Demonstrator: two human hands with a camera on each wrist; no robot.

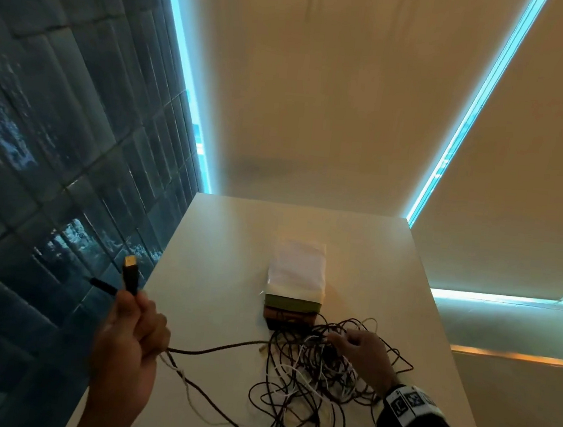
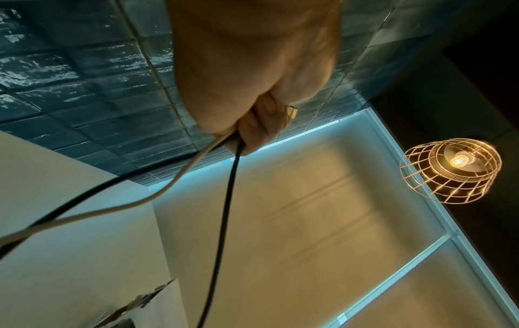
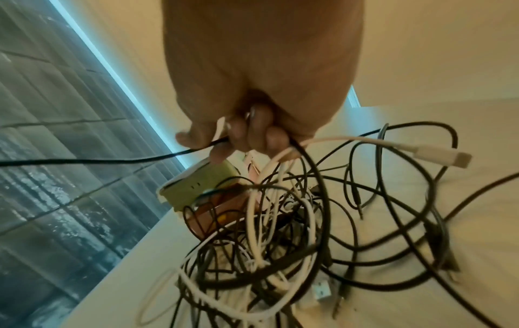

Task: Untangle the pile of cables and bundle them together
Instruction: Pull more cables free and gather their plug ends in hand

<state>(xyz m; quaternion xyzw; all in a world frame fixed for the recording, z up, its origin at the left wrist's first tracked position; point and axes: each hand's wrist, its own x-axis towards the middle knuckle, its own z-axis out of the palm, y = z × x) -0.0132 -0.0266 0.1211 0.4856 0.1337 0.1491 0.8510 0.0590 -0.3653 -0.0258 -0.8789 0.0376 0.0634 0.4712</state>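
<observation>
A tangled pile of black and white cables point(image 1: 308, 388) lies on the white table point(image 1: 234, 260), in front of a small stack of boxes. My left hand point(image 1: 132, 333) is raised at the table's left edge and grips several cable ends; a black plug with a gold tip point(image 1: 129, 274) sticks up from the fist. From that fist point(image 2: 252, 124) a black cable point(image 2: 224, 210) and a white cable point(image 2: 157, 195) run down to the pile. My right hand point(image 1: 359, 353) is on top of the pile, fingers point(image 3: 247, 133) curled round black and white strands point(image 3: 280, 199).
A stack of small boxes point(image 1: 295, 287), white over green over brown, stands just behind the pile. A dark tiled wall point(image 1: 55, 157) runs along the left of the table. A wire-cage lamp point(image 2: 452, 168) hangs overhead. A white plug point(image 3: 438, 155) sticks out to the right.
</observation>
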